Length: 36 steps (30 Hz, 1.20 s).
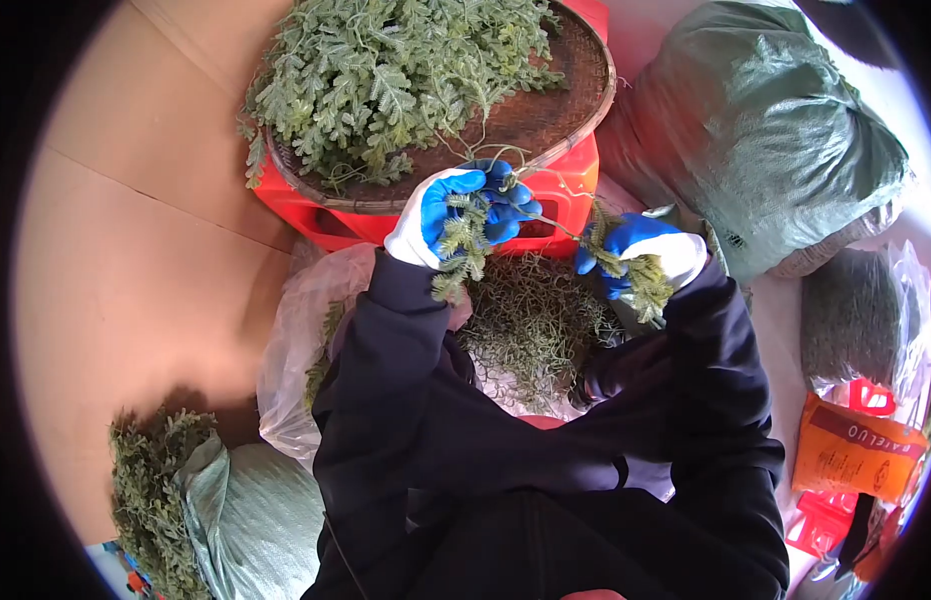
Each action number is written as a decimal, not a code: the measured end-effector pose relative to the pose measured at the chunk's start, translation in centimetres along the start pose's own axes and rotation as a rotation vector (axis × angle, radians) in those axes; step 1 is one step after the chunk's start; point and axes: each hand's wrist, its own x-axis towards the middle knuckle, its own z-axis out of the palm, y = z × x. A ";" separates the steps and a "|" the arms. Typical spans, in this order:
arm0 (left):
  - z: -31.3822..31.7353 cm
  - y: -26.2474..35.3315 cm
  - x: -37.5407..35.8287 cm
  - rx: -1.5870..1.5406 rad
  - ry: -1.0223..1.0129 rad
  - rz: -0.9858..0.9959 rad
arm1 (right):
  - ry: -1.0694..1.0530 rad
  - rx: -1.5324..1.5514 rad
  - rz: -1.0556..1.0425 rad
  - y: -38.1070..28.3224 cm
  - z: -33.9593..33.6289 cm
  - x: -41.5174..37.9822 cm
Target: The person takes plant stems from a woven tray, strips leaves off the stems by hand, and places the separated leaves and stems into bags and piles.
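My left hand [426, 215], in a white glove with blue coated palm and fingers, is closed with its fingers curled round a green leafy sprig [470, 235]. The leaves hang down past the palm, while thin pale stems stick out above the fingers. To the right, my right hand [658, 243], gloved alike, grips another leafy sprig [646, 285] between thumb and fingers. A thin stem [554, 222] stretches across the gap between both hands. Just beyond them, a heap of similar sprigs [396, 85] covers much of a round woven tray [531, 115].
The tray rests on a red plastic stool [571, 185]. Below my hands lies a pile of thin stems [536, 310], with a clear plastic bag [296, 340] beside it. A big green sack [766, 130] stands right; another sack [256, 510] with foliage sits lower left. An orange bag [856, 450] lies right.
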 end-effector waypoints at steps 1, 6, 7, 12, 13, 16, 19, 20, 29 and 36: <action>0.6 0.0 -0.1 0.000 0.030 -0.006 | -0.029 -0.005 0.000 -0.1 -0.2 -0.2; 0.2 2.3 -1.2 0.165 0.080 0.071 | -0.005 -0.267 -0.130 -1.1 -0.3 -1.8; -0.5 2.7 -1.2 0.203 0.144 0.106 | 0.053 -0.228 -0.122 -1.3 0.0 -2.1; 0.6 2.2 -1.6 0.256 0.124 -0.020 | 0.110 -0.313 -0.116 -2.1 0.2 -2.9; 1.1 1.9 -1.5 0.289 0.173 -0.035 | 0.103 -0.320 -0.139 -2.1 -0.1 -3.1; 1.9 1.6 -1.2 0.354 0.264 -0.092 | 0.073 -0.292 -0.187 -2.5 -0.6 -3.6; 2.9 1.3 -1.5 0.422 0.243 -0.162 | 0.016 -0.258 -0.294 -2.5 -0.7 -3.9; 3.5 0.9 -1.9 0.485 0.233 -0.190 | 0.026 -0.222 -0.304 -2.4 -0.7 -3.9; 4.4 -0.6 -1.7 0.665 0.009 -0.397 | 0.170 -0.236 -0.266 -2.9 -1.9 -5.2; 4.6 -2.1 -0.3 0.740 -0.122 -0.517 | 0.191 -0.334 -0.368 -3.6 -2.8 -6.1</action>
